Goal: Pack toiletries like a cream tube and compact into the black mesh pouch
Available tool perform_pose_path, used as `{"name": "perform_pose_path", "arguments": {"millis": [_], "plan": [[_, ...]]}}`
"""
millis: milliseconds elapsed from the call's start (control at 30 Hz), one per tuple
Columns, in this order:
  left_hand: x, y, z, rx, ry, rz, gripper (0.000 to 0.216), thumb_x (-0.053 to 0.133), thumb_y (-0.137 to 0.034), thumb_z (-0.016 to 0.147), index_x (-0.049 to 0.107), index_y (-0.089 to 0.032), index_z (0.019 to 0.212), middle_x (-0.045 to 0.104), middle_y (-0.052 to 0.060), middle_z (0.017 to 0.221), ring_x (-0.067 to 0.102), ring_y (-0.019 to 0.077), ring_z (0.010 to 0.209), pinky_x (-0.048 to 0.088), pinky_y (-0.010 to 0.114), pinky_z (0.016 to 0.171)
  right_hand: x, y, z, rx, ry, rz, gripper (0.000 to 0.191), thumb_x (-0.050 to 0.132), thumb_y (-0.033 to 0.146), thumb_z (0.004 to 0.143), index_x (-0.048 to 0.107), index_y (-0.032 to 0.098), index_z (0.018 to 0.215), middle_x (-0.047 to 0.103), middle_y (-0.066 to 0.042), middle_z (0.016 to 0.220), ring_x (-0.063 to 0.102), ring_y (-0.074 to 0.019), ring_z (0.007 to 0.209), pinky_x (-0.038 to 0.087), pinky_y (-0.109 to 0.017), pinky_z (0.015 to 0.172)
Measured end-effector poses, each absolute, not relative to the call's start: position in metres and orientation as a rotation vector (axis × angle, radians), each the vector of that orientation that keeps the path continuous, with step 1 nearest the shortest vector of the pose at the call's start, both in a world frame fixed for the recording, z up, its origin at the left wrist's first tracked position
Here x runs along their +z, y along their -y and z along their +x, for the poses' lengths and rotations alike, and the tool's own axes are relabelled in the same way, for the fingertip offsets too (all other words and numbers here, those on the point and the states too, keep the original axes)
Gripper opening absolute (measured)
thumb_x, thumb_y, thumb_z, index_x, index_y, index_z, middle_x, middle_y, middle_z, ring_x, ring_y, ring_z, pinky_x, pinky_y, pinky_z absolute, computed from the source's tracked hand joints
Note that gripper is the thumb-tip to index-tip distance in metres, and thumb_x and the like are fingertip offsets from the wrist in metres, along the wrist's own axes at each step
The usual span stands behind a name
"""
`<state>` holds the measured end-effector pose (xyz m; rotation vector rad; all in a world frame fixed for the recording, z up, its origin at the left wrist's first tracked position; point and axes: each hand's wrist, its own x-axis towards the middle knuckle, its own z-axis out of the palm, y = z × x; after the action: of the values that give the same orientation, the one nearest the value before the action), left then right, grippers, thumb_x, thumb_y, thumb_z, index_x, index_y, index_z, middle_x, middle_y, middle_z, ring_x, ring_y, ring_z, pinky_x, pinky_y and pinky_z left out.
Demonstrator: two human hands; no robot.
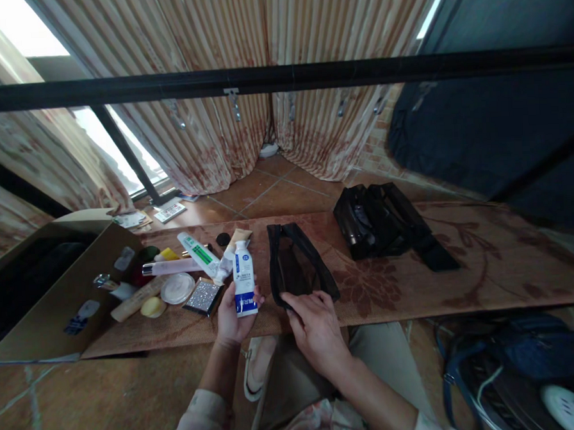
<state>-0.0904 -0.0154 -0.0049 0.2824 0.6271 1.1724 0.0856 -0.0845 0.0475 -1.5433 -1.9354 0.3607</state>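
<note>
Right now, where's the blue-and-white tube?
In the head view, left of centre, the blue-and-white tube is in your left hand, between the glittery square on its left and the open black pouch.

Soft, even daylight on my hands (232,319) (318,329), window (29,26) burnt white ahead to their left, curtains (210,39) beyond them splayed by wide-angle distortion, dim blue panel (494,127) to their right, outer edges softly blurred.
</note>
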Motion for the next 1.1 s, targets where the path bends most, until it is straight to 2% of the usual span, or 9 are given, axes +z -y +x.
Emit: {"name": "perform_pose_path", "arguments": {"millis": [1100], "plan": [[0.0032, 0.0160, -0.0881, 1.198, -0.642, 0.255, 0.037, 0.044, -0.034, 0.086, 0.064, -0.008, 0.102, 0.061, 0.008, 0.073, 0.054, 0.0145, 0.058, 0.053, 0.033, 0.062, 0.0475, 0.0856, 0.0865, 0.367, 1.938, -1.545, 0.030, 0.049, 0.016, 0.089, 0.059, 0.027, 0.115, 0.069, -0.002, 0.095, 0.060, -0.0173, 0.090, 0.031, -0.038, 0.093]]}}
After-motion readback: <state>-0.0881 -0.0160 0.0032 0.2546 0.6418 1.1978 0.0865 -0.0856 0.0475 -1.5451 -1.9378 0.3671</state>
